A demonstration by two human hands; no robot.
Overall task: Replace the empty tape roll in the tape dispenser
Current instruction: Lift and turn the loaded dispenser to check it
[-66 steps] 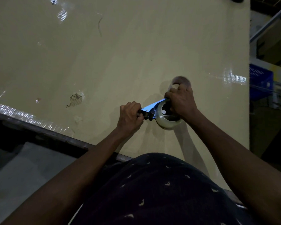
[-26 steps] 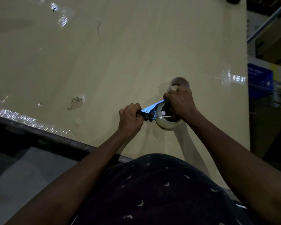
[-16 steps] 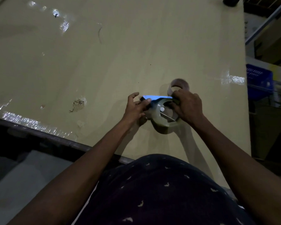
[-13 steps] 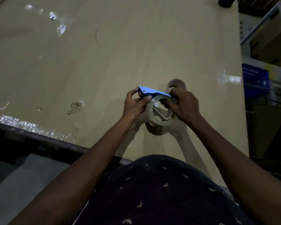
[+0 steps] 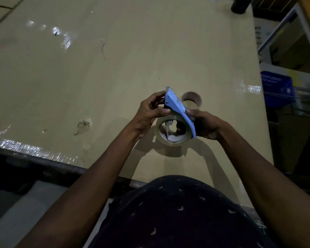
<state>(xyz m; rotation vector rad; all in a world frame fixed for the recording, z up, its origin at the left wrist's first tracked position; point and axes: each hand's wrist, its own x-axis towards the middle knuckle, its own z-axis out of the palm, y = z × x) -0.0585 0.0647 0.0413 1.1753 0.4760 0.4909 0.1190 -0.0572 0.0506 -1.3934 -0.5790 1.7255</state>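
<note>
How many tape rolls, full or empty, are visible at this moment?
2. A clear tape roll sits in the blue handheld tape dispenser held by both hands above the tan cardboard-covered table. An empty brown cardboard core stands on the table just beyond.

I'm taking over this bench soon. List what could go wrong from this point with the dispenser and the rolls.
1. The left hand pinches the front end of the blue tape dispenser, where a cutter may sit; a slip there could nick a finger.
2. The clear tape roll is held in the air above the table, with the right hand on the dispenser's rear; it might slide off.
3. The empty core stands loose just behind the hands and could get knocked away.
</note>
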